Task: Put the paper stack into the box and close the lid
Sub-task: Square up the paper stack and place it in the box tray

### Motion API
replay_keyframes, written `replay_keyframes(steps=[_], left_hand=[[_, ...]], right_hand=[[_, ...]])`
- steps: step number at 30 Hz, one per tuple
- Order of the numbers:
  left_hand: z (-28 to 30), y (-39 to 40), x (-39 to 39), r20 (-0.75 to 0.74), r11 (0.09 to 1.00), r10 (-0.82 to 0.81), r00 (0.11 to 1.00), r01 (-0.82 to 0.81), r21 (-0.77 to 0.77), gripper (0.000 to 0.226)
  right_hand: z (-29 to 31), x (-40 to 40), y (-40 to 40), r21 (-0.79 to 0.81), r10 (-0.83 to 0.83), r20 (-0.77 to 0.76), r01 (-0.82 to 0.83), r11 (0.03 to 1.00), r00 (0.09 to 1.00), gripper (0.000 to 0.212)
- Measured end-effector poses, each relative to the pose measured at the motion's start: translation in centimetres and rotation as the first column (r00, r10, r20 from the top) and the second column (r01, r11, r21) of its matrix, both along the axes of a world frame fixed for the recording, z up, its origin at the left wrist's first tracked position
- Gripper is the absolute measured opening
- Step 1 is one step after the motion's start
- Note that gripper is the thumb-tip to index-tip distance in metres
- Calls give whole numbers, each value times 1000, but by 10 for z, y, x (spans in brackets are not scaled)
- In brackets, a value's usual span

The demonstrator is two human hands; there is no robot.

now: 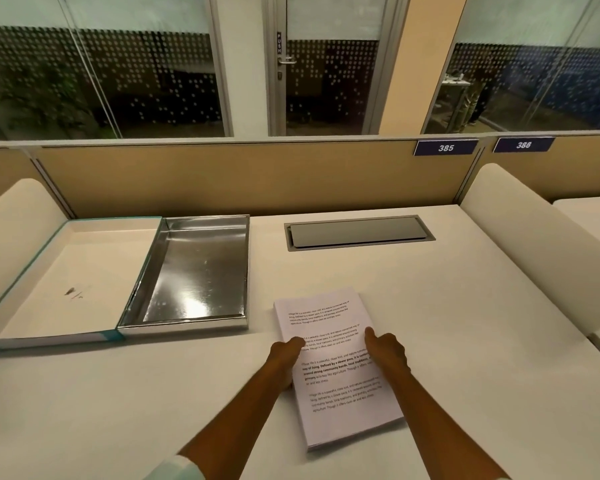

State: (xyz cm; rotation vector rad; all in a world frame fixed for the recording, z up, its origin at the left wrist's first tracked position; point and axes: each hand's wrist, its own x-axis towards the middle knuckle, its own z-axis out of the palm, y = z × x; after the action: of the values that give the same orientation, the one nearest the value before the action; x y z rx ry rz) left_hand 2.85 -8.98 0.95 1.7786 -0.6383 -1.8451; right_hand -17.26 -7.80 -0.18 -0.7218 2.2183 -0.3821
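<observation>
Fingers: both thumbs lie on top of the printed page, while the other fingers of each hand curl down past the stack's long edges and are mostly hidden; whether they reach under the sheets cannot be told.
Left hand: set against the left long edge of the thick white paper stack with black printed paragraphs, thumb tip touching the top sheet near the middle of that edge.
Right hand: set against the right long edge, thumb tip laid on the top sheet directly across from the other thumb.
Grip: the stack is pinched from both sides between the two hands.
Paper stack: lying on the cream-white desk surface, a little right of centre and nearer the front edge, turned slightly so its far end leans left; its side layers show at the near corner.
Box: the shallow rectangular box with a shiny silver lining sits left of centre on the desk, near the back partition, open and holding nothing; its near right corner is just beside the stack's far left corner, not touching.
Lid: the flat cream-lined lid with teal edging is swung fully open to the left, lying flat along the box's left wall, with a small dark smudge inside.
Desk extras: a grey rectangular cable hatch is set in the surface near the back edge, right of the box.
Partition: a tan divider panel runs along the back edge.
</observation>
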Motion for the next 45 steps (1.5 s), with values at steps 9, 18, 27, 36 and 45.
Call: replay_keyframes(steps=[9, 18, 27, 36, 45], left_hand=[[2, -4, -3, 59, 995, -93, 994, 94, -22, 37], [9, 9, -12, 61, 996, 26, 998, -20, -87, 26], [4, 23, -3, 243, 986, 0, 970, 41, -161, 21], [-1, 30, 5, 269, 988, 76, 960, -37, -148, 12], [10, 13, 9, 164, 981, 104, 981, -74, -177, 14]], right_hand=[[4, 4, -3, -52, -37, 38, 39, 998, 999, 71], [12, -3, 0, -83, 13, 136, -2, 997, 991, 77], [15, -22, 9, -132, 42, 231, -12, 991, 972, 45], [7, -36, 12, -138, 51, 282, -13, 990, 958, 35], [16, -35, 3, -225, 90, 274, -27, 974, 958, 31]])
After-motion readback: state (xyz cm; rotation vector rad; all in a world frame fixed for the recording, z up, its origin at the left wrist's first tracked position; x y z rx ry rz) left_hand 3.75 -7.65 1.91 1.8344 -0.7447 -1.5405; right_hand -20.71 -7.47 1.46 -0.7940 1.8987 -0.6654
